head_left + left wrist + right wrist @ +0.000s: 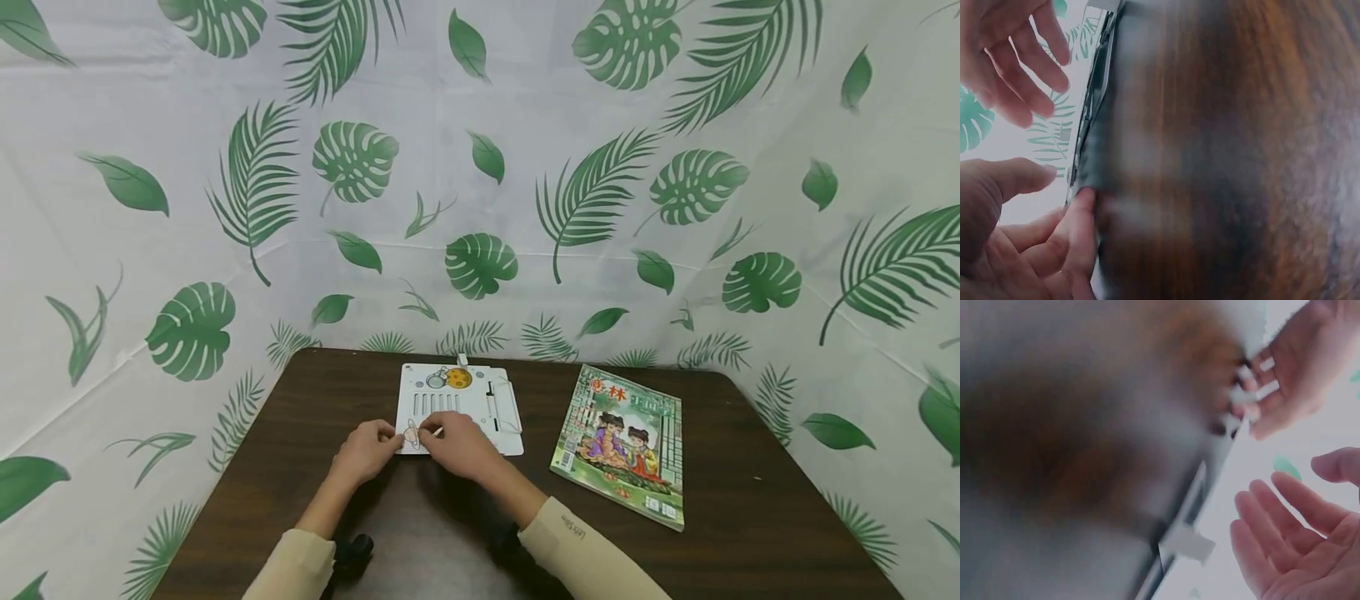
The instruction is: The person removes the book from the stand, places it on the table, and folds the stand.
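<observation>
A flat white panel point(408, 387) printed with cartoon planets and cut with a row of slots lies on the table, with a hinged-looking strip point(506, 406) along its right side. My left hand point(365, 450) is at its near left corner. In the left wrist view, fingers point(1082, 219) of that hand touch the panel's edge while the thumb stands apart. My right hand point(461, 443) is over the panel's near part, beside a ringed-planet picture. The right wrist view shows its fingers point(1263, 512) loosely extended, with nothing held. Both hands hide parts of the panel.
A magazine point(622, 446) with two cartoon figures on its cover lies right of the panel. A small white tab point(462, 359) rises at the panel's far edge. The dark wooden table point(757, 500) meets a leaf-patterned cloth point(517, 200) behind and at both sides.
</observation>
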Demonstrator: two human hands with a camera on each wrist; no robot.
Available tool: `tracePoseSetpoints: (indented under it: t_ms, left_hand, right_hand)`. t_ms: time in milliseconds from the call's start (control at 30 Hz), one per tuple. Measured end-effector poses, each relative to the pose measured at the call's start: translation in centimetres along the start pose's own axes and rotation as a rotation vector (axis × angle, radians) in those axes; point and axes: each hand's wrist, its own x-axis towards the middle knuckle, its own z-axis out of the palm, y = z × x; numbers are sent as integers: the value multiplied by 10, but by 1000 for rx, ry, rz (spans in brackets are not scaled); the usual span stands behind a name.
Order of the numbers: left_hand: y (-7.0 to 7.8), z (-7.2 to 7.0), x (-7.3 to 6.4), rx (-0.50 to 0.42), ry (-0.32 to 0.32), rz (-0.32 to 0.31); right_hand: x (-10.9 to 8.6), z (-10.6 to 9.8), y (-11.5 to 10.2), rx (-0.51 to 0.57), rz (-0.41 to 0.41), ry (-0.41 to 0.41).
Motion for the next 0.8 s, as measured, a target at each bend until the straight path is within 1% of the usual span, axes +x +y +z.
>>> tracePoseSetpoints:
  t_ms: [133,167,200,233,333,367,400,533,567,667,800]
  left_hand:
    - [4,2,0,63,15,27]
    - [-1,6,4,95,29,46]
    - [0,7,3,112,32,49]
    - [7,3,-2,111,26,36]
    - [13,4,-6,150,31,44]
    - [14,4,-7,158,29,47]
    - [22,1,-13,149,20,36]
    - [24,2,-17,172,21,44]
    - [24,2,-17,175,22,43]
    - [25,3,-16,186,28,41]
    - [26,6,-14,197,18,23]
  right_hand:
    - [6,-23,10,66,21,83]
    - [7,-29,13,79,31,99]
    - [8,-34,16,85,37,111]
    - [9,-39,18,94,48,123]
    - [12,-51,28,83,104,156]
    - [12,-55,32,72,133,163]
    - [13,-58,37,50,161,172]
    - [17,-70,56,-14,271,191]
    - [19,-72,60,-33,282,192]
    - [26,-75,72,-87,277,171]
    - [33,-69,85,-174,246,119]
